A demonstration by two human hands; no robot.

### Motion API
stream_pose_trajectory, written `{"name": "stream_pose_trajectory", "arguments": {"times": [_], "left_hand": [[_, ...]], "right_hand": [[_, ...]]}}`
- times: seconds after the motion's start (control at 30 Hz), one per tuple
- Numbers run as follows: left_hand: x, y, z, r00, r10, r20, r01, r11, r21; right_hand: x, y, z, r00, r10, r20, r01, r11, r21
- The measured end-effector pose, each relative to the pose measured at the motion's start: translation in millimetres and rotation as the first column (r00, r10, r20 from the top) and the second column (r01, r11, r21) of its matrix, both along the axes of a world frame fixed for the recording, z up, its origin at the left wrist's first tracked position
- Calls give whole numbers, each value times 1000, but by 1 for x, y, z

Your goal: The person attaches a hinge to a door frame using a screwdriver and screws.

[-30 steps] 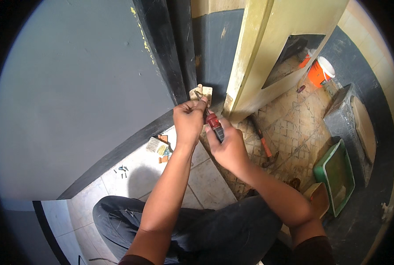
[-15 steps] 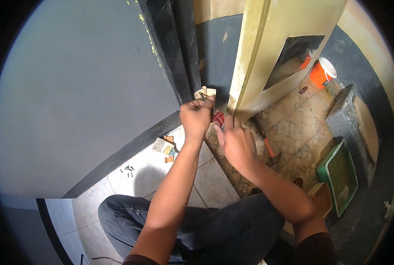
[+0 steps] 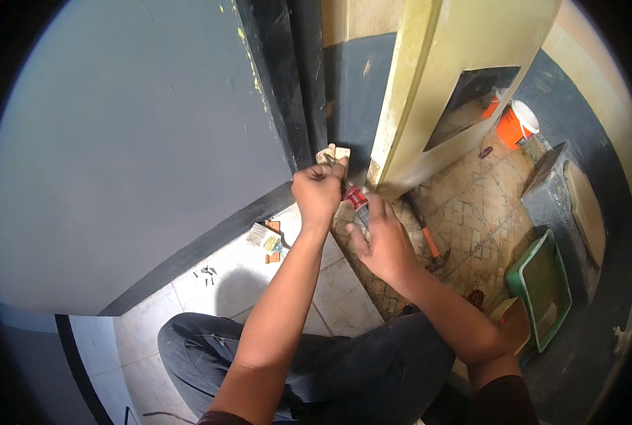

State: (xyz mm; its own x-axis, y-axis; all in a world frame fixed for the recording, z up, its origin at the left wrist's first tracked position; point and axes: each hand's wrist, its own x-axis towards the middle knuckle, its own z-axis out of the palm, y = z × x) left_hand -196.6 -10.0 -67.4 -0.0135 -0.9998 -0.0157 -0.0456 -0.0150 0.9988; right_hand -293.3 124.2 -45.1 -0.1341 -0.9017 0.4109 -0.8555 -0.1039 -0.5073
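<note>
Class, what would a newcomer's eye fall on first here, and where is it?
Probably the red-handled screwdriver near the centre, between the left hand and right hand, below a pale hinge. Next, perhaps, the bright orange bucket at upper right, then the green tray lower down on the right.

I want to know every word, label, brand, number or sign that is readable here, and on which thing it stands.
No text can be read in this view.
Orange bucket with white lid: a dark printed patch on its side, too small to read.
Red-handled screwdriver: no legible marking.
Paintbrush: no legible marking.
</note>
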Motion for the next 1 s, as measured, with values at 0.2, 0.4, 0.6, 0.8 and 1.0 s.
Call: {"name": "stream_pose_trajectory", "arguments": {"times": [0.2, 0.4, 0.6, 0.8, 1.0], "left_hand": [[-2, 14, -3, 990, -13, -137, 18, 999, 34], [2, 39, 12, 942, -194, -273, 219, 974, 62], [15, 29, 20, 926, -306, -221, 334, 937, 100], [11, 31, 11, 911, -313, -270, 338, 940, 49], [9, 34, 11, 953, -227, -199, 243, 968, 59]], "right_hand": [[-5, -17, 7, 834, -217, 507, -15, 910, 414], [-13, -22, 20, -122, -397, 910, -408, 855, 319], [3, -3, 11, 796, 11, 606, -115, 984, 134], [3, -11, 4, 983, -136, 126, 99, 959, 267], [-8, -17, 22, -73, -442, 894, -445, 817, 368]]}}
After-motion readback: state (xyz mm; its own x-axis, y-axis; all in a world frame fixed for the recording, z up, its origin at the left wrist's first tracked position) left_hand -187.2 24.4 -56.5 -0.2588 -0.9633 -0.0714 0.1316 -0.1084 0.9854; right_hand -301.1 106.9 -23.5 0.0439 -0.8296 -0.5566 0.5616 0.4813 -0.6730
